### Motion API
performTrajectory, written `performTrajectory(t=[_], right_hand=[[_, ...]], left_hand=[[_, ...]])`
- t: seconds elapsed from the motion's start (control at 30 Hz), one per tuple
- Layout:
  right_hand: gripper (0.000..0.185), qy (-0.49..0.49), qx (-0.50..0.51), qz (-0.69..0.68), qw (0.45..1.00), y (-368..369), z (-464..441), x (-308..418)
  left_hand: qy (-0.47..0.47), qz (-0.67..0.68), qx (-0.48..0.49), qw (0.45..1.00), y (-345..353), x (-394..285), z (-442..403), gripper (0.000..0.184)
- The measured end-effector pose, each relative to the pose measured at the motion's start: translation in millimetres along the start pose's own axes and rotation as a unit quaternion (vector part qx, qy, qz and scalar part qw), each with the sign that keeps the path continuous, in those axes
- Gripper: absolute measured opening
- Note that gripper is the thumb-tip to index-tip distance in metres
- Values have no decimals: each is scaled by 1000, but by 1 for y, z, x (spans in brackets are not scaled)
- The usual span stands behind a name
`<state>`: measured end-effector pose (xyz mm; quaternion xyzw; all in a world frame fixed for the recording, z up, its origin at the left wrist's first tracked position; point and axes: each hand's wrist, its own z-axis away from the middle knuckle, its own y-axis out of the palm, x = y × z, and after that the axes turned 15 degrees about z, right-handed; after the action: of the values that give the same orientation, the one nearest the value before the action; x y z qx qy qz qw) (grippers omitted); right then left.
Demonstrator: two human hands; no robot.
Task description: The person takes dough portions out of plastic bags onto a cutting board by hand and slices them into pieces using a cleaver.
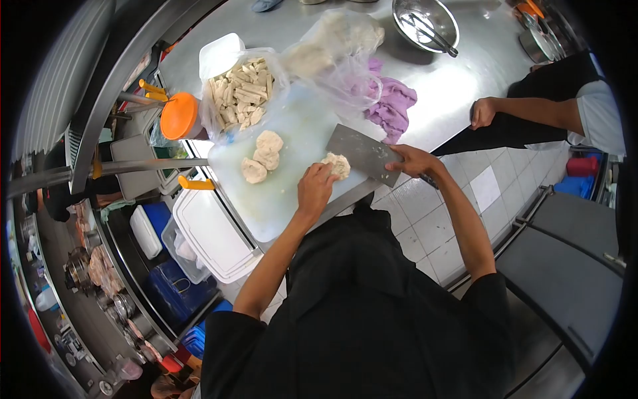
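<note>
My left hand has its fingers closed on a pale, lumpy, roundish piece of food at the right edge of the white cutting board. My right hand grips a cleaver, its fingers at the heel of the broad blade and the dark handle. The blade lies close beside the pale piece; I cannot tell whether they touch. More pale lumps sit together on the board. Behind them, a clear plastic bag holds several cut pale sticks.
Beyond the board are a crumpled purple cloth, another filled plastic bag, and a steel bowl with a dark-handled tool. An orange-lidded container stands at left. Another person's hand hangs by the table's right edge.
</note>
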<state>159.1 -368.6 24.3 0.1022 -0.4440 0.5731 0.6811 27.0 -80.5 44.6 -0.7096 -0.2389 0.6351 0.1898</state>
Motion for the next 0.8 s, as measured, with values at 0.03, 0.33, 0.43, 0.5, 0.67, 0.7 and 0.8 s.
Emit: performTrajectory(t=[0.03, 0.33, 0.43, 0.5, 0.67, 0.7, 0.8], right_hand=[[52, -24, 0, 49, 999, -4, -4, 7], [46, 1, 61, 5, 998, -7, -16, 51], [50, 5, 43, -19, 999, 5, -12, 51], [53, 21, 35, -31, 999, 17, -5, 56], [58, 5, -32, -111, 993, 56, 1, 66], [56, 11, -59, -118, 991, 63, 3, 69], [50, 38, -91, -129, 987, 84, 7, 80]], left_hand=[[-1, 0, -3, 1000, 0, 1, 0, 28], [11, 6, -22, 1000, 3, 5, 2, 27], [4, 11, -28, 1000, 3, 3, 2, 27], [3, 15, -33, 999, 3, 2, 3, 28], [-1, 4, -23, 1000, 2, 4, 2, 27], [-3, -6, -15, 1000, 1, 3, 2, 26], [-7, 0, -8, 1000, 0, 4, 1, 26]])
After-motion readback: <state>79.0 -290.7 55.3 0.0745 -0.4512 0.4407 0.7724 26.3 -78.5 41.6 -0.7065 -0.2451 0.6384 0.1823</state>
